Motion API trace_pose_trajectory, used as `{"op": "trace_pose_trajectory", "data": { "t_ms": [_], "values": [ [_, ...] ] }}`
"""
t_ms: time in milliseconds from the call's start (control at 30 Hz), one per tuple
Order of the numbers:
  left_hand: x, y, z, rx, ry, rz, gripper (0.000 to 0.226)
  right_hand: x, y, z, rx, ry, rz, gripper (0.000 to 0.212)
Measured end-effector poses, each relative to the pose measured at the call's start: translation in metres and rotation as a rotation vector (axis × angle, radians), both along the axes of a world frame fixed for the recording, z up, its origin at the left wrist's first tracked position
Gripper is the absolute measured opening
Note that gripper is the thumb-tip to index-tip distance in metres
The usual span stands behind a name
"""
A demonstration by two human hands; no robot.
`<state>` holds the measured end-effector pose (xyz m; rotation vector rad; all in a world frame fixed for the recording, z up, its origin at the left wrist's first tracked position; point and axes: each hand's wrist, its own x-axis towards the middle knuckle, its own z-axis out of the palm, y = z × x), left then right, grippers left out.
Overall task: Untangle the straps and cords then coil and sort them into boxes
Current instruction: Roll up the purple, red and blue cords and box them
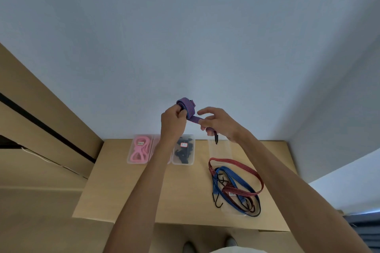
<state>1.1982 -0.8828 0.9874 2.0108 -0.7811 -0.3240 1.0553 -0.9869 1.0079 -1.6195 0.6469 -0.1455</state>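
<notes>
Left hand [172,118] grips the coiled purple strap [186,107] above the table [123,191]. Right hand [213,122] pinches its free tail. Red strap [244,167] and blue strap [232,176] lie tangled on the table. Box labels illegible.

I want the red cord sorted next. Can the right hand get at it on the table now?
Probably not yet: the right hand is busy pinching the purple strap. The red cord lies uncovered, though tangled with the blue cord.
</notes>
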Motion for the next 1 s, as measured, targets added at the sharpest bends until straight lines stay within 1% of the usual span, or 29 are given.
{"op": "trace_pose_trajectory", "data": {
  "t_ms": [33, 67, 133, 233, 267, 333, 433, 500, 600, 667, 733, 800, 867, 1000],
  "values": [
    [-0.001, 0.001, -0.002, 0.037, -0.029, -0.023, 0.017, -0.001, -0.002, 0.001, 0.010, -0.018, -0.006, 0.028],
    [-0.002, 0.002, -0.004, 0.074, -0.048, -0.054, 0.016, -0.001, -0.004, 0.003, -0.023, -0.015, 0.006, 0.033],
    [-0.004, 0.005, -0.007, 0.142, -0.079, -0.113, 0.016, -0.001, -0.007, 0.005, -0.187, 0.009, 0.060, 0.032],
    [-0.006, 0.003, -0.008, 0.232, -0.135, -0.186, 0.028, 0.001, -0.009, 0.003, -0.592, 0.049, 0.082, 0.030],
    [-0.008, 0.003, -0.006, 0.261, -0.157, -0.214, 0.032, 0.002, -0.008, 0.002, -0.664, 0.045, 0.075, 0.031],
    [-0.009, 0.001, -0.002, 0.292, -0.171, -0.257, 0.035, 0.006, -0.009, -0.002, -0.735, 0.023, 0.075, 0.035],
    [-0.005, 0.000, 0.001, 0.290, -0.128, -0.280, 0.033, 0.007, -0.013, -0.009, -0.926, -0.051, 0.117, 0.028],
    [-0.004, 0.001, 0.003, 0.255, -0.082, -0.297, 0.029, 0.006, -0.014, -0.013, -1.040, -0.128, 0.097, 0.024],
    [-0.012, 0.000, 0.007, 0.258, -0.028, -0.388, 0.024, 0.005, -0.011, -0.009, -1.008, -0.192, -0.022, 0.025],
    [-0.016, 0.000, 0.003, 0.227, 0.063, -0.424, 0.017, 0.007, -0.013, -0.005, -0.972, -0.236, -0.048, 0.026],
    [-0.014, 0.003, -0.002, 0.144, 0.178, -0.435, 0.021, 0.008, -0.015, -0.004, -0.935, -0.254, -0.067, 0.025],
    [-0.013, 0.007, -0.004, 0.090, 0.276, -0.464, 0.023, 0.007, -0.017, -0.003, -0.862, -0.257, -0.139, 0.022],
    [-0.016, 0.008, 0.000, 0.063, 0.304, -0.501, 0.022, 0.005, -0.017, -0.002, -0.695, -0.284, -0.211, 0.015],
    [-0.015, 0.007, 0.007, 0.015, 0.338, -0.575, 0.023, -0.001, -0.015, 0.005, -0.241, -0.339, -0.329, 0.007]
  ]
}}
